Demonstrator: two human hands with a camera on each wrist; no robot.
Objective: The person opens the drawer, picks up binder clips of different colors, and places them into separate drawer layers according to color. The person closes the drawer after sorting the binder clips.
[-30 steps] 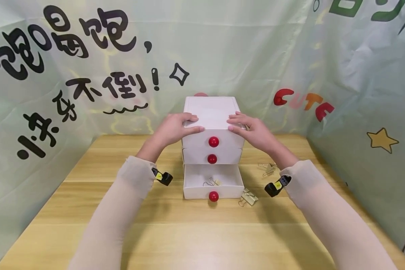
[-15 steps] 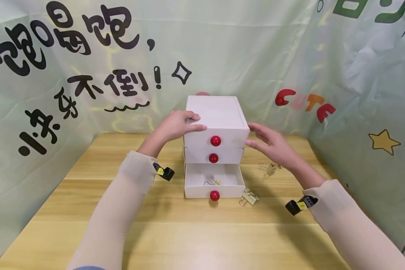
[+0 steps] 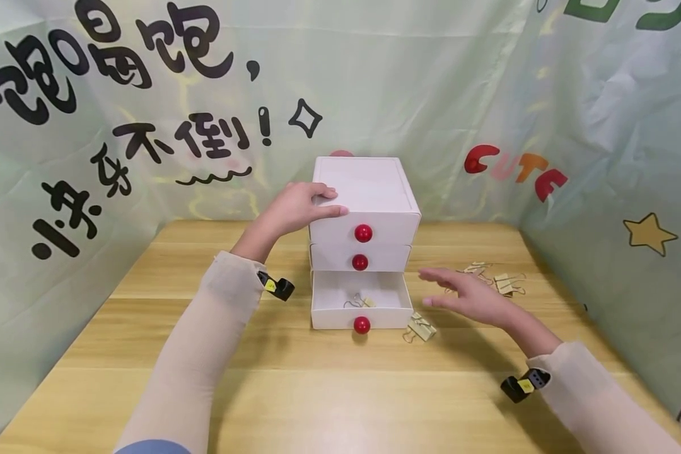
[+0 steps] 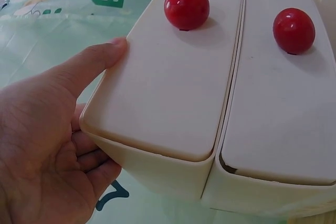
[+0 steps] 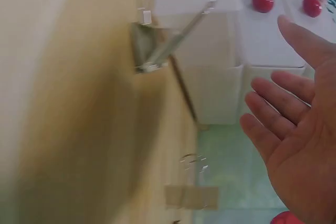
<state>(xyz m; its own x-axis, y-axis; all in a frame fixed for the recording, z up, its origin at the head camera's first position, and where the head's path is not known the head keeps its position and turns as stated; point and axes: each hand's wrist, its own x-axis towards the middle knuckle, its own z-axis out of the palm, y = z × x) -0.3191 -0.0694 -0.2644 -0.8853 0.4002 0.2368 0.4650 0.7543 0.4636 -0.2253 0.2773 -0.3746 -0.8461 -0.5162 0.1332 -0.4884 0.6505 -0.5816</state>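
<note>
A small white drawer cabinet [image 3: 369, 183] with three red-knobbed drawers stands on the table. Its bottom drawer [image 3: 335, 317] is pulled out, with a binder clip [image 3: 367, 302] inside; the two upper drawers are pushed in. On the cabinet's top left corner rests my left hand [image 3: 295, 207]; the left wrist view shows its thumb on the edge beside the top drawer's front. My right hand [image 3: 479, 299] hovers empty, right of the open drawer, fingers spread. Below it to the left, a gold binder clip [image 3: 422, 327] lies against the drawer's right front corner.
More gold binder clips [image 3: 506, 284] lie on the wooden table [image 3: 346, 391] behind my right hand, partly covered by it. A printed cloth [image 3: 420, 82] hangs along the back and both sides.
My right hand has left the cabinet's top right edge and come down and to the right, above the table. The left hand stays at the top left corner.
</note>
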